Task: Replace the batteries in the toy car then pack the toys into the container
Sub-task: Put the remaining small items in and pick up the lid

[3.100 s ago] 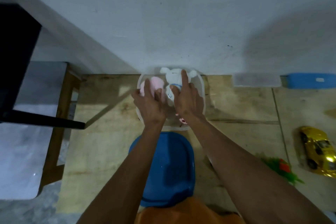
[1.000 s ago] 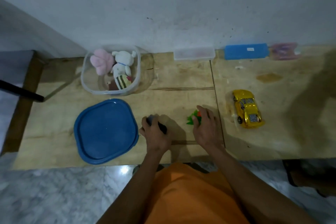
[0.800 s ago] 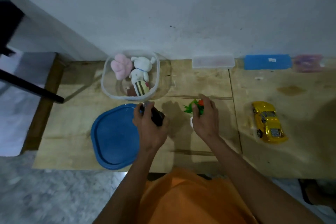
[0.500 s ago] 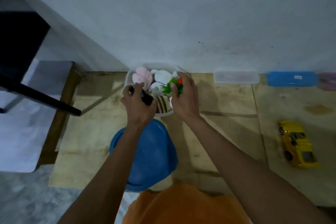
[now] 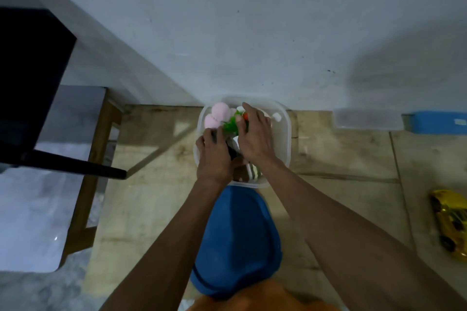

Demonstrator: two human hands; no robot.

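While both hands reach into the tub [image 5: 286, 134], the right hand [image 5: 255, 137] has its fingers clamped on a green toy [image 5: 231, 125]. Left hand [image 5: 213, 156] grips a dark thing [image 5: 231, 153]. Near the tub lies its blue lid [image 5: 240, 240].

- A single head-worn wide-angle camera is supplying the only view; no second view is sharing the scene.
- The camera is looking forward and steeply down over the wearer's own torso, with the orange garment [image 5: 255, 298] filling the bottom edge.
- Both forearms are entering from the bottom edge and converging on the left hand [image 5: 213, 156] and right hand [image 5: 256, 137] at frame centre, over the clear container [image 5: 284, 134].
- The camera is sitting close above the tabletop [image 5: 156, 199]; the white wall [image 5: 252, 33] is filling the upper half.
- Wide-angle distortion is bending straight edges near the borders.
- The yellow toy car [image 5: 452, 225] is lying cropped at the right edge.
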